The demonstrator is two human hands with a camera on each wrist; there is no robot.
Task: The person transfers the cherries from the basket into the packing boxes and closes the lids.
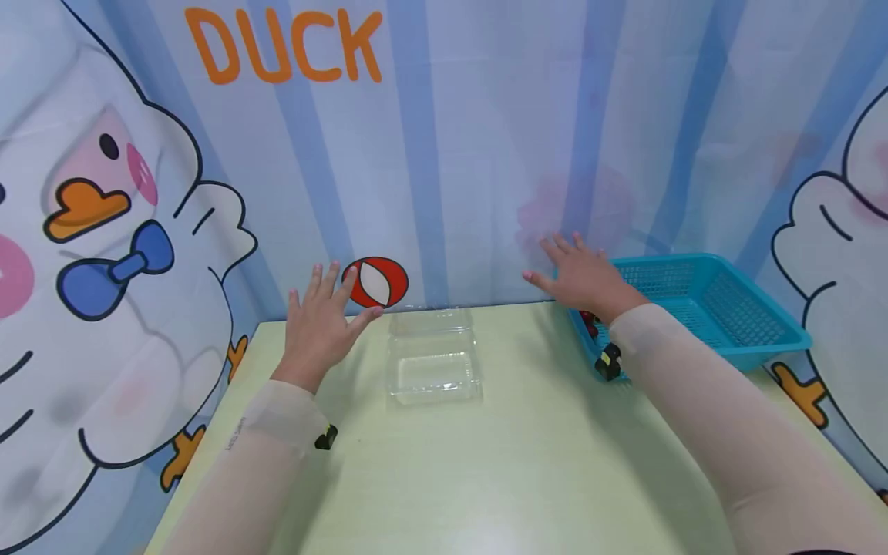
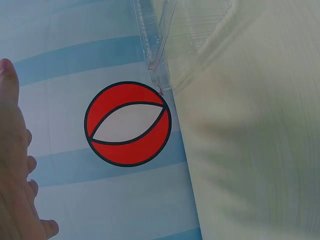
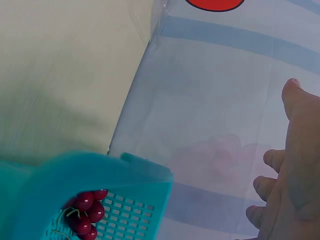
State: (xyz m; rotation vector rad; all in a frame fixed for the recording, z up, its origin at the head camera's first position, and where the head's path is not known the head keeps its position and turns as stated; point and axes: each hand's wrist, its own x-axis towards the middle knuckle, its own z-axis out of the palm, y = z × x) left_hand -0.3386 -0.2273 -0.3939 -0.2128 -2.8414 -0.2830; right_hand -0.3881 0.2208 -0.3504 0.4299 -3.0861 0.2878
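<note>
My left hand (image 1: 321, 333) hovers above the table's left part with its fingers spread, holding nothing. To its right a clear plastic clamshell box (image 1: 433, 366) lies with its lid raised toward the curtain; part of it shows in the left wrist view. My right hand (image 1: 586, 279), also spread and holding nothing, is over the near left corner of a teal plastic basket (image 1: 756, 356). Dark red cherries (image 3: 84, 212) with green stems lie in that basket, mostly hidden by the right hand and wrist in the head view.
A pale yellow table (image 1: 486, 478) carries the box and the basket. Behind it hangs a blue-striped curtain (image 1: 479, 154) with printed ducks and a red and white ball (image 2: 128, 124). Its lower part meets the table's back edge.
</note>
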